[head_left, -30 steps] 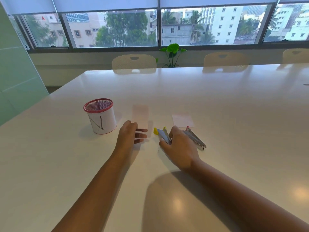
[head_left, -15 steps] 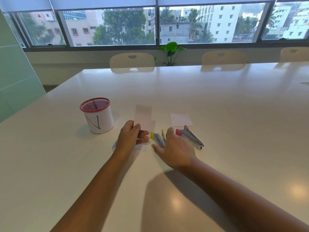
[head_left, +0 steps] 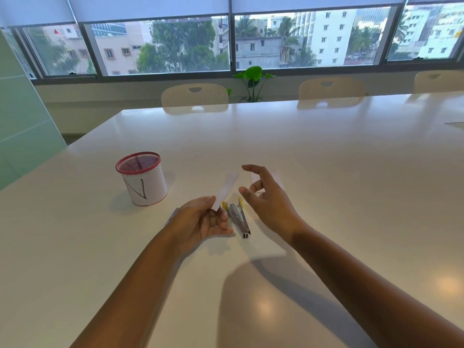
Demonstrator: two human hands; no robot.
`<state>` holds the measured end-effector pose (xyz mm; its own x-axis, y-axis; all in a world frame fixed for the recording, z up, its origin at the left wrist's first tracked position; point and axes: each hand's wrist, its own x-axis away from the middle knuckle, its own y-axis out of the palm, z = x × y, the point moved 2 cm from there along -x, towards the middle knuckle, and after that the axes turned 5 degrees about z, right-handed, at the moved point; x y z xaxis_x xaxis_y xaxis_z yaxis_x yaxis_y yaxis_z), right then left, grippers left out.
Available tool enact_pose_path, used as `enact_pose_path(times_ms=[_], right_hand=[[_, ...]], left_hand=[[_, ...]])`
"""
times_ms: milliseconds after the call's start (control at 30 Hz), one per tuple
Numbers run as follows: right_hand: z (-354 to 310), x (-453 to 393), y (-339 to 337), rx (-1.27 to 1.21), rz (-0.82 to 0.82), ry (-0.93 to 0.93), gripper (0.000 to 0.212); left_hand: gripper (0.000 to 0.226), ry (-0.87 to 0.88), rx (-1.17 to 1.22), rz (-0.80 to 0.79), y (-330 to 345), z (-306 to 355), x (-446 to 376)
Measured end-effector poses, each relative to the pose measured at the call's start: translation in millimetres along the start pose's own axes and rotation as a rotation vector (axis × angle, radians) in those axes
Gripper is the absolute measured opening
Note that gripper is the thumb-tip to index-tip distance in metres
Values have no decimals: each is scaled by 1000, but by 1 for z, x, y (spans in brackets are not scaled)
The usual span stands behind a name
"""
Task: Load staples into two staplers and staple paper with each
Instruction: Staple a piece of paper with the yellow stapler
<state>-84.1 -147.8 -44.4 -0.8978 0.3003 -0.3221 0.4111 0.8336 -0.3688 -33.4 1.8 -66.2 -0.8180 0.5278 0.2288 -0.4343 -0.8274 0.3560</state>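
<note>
My left hand (head_left: 203, 219) pinches the near end of a narrow white paper strip (head_left: 226, 189), which is lifted off the table and tilts up to the right. A small metal stapler with yellow tips (head_left: 238, 217) lies on the table between my hands, hinged open. My right hand (head_left: 266, 197) hovers above the table with fingers spread and nothing in them. It covers most of a second white paper piece (head_left: 278, 178) lying flat. The second stapler is hidden behind my right hand.
A white cup with a red mesh rim (head_left: 143, 182) stands left of my hands. The white table (head_left: 326, 172) stretches far back and right. Chairs (head_left: 195, 96) and a green plant (head_left: 253, 81) line the far edge under the windows.
My left hand picked the paper strip up off the table. My right hand let go of the yellow stapler, rose and moved back over the second paper, now hiding the red-tipped stapler.
</note>
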Motion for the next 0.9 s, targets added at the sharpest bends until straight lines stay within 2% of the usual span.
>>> enact_pose_path(times_ms=[100, 233, 400, 567, 700, 800, 900], right_hand=[[-2, 0, -1, -42, -6, -25, 37], [-3, -2, -3, -77, 6, -63, 27], [-7, -2, -3, -115, -43, -103, 30], [1, -6, -1, -62, -38, -128, 8], [5, -7, -1, -119, 20, -35, 9], [9, -5, -1, -303, -1, 99, 10], [13, -5, -1, -396, -29, 204, 16]], left_hand=[[31, -76, 62, -94, -1, -2, 1], [25, -150, 128, -144, -1, -3, 2], [31, -203, 117, -208, -2, -5, 1], [34, -162, 133, -179, -6, -8, -6], [43, -138, 113, -113, -9, -8, -9], [42, -94, 121, -62, -11, -3, -8], [56, -68, 165, -58, -11, 1, -7]])
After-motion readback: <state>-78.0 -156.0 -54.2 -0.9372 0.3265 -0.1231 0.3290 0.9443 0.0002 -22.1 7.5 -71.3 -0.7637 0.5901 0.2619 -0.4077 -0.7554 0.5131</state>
